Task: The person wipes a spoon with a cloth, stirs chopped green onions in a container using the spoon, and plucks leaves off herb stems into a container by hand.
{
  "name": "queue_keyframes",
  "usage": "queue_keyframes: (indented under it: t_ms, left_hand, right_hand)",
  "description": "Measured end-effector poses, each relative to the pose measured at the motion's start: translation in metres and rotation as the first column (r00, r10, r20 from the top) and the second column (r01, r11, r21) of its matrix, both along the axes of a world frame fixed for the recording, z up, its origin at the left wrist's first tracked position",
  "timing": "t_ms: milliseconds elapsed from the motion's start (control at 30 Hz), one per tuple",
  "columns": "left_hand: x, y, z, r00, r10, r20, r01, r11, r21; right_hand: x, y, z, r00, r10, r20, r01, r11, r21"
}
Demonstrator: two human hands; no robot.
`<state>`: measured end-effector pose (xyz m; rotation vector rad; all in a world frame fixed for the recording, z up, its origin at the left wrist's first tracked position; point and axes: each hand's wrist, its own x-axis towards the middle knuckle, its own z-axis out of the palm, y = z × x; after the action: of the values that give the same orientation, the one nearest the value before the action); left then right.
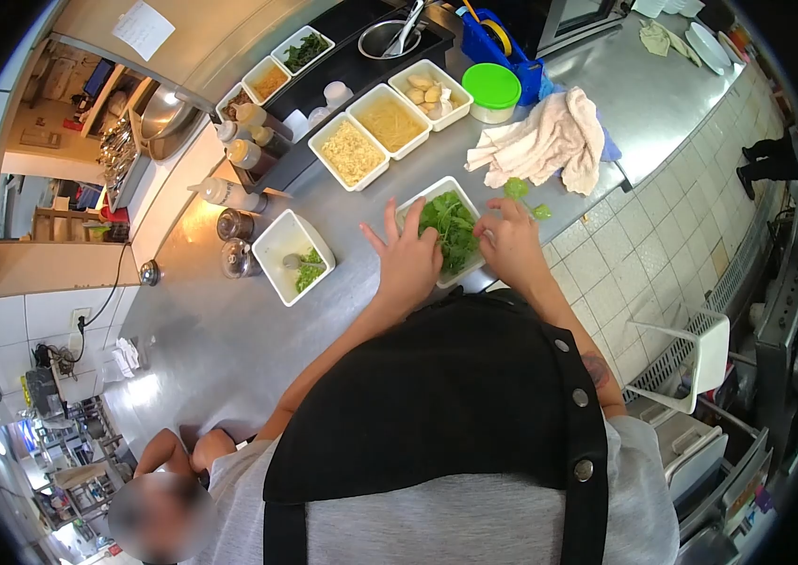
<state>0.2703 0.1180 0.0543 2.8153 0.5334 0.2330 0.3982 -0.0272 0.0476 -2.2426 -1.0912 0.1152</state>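
A white rectangular tub [461, 274] filled with green leaves [451, 226] stands at the front of the steel counter. At its left side is my left hand [407, 252], some fingers spread, with the thumb and forefinger at the leaves. My right hand [512, 240] is at the tub's right side, its fingers bent together at the edge of the leaves; what they hold, if anything, is too small to make out. Loose green leaves [517, 188] lie on the counter just beyond my right hand.
Left of my hands stands a white tub [278, 240] with chopped greens. Behind are tubs of minced food [350, 153] and shredded food [388, 123], a green-lidded container [491, 88] and a crumpled cloth [550, 141]. Another person [165, 508] is at lower left.
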Motion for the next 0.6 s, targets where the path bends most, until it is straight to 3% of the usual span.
queue_keyframes:
  t_ms: [133, 333, 433, 533, 600]
  left_hand:
    - [0.010, -0.004, -0.009, 0.994, -0.034, 0.100, 0.030, 0.999, 0.037]
    - [0.026, -0.005, -0.008, 1.000, -0.029, -0.006, 0.030, 0.994, 0.109]
    - [0.026, -0.002, -0.014, 0.998, -0.029, 0.051, 0.025, 0.997, 0.077]
    - [0.018, -0.004, -0.003, 0.969, 0.125, 0.211, -0.079, 0.974, -0.212]
    - [0.012, -0.002, 0.000, 0.929, 0.199, 0.310, -0.097, 0.943, -0.317]
  right_hand:
    - [0.000, 0.001, -0.004, 1.000, 0.008, -0.030, -0.008, 1.000, 0.006]
    - [-0.002, 0.000, 0.000, 1.000, 0.000, -0.026, 0.000, 1.000, 0.000]
    - [-0.001, 0.000, 0.000, 0.999, -0.003, -0.039, 0.003, 1.000, 0.002]
    - [-0.001, -0.001, -0.001, 0.998, -0.012, -0.059, 0.016, 0.998, 0.060]
    - [-0.002, 0.001, -0.002, 0.994, -0.024, -0.103, 0.038, 0.991, 0.128]
